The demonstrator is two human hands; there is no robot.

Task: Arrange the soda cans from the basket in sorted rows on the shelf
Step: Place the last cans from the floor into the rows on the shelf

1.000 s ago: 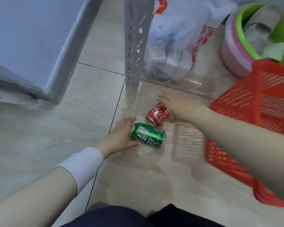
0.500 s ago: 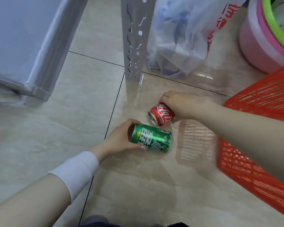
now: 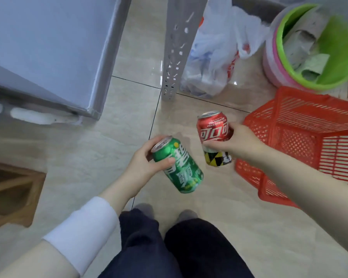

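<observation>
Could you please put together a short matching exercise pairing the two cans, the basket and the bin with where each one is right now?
Things: 1 green can; 2 red can; 3 red basket; 4 green bin.
Places: A on the floor at the right edge; B in the left hand; C top right corner, beyond the basket; D in the right hand.
Pairs: 1-B; 2-D; 3-A; 4-C.

Bare floor (image 3: 117, 141) between shelf post (image 3: 174, 57) and basket (image 3: 301, 141)

place: storage corner | cues: slotted shelf post (image 3: 173, 57), tiled floor (image 3: 117, 127), waste bin (image 3: 270, 61)
</observation>
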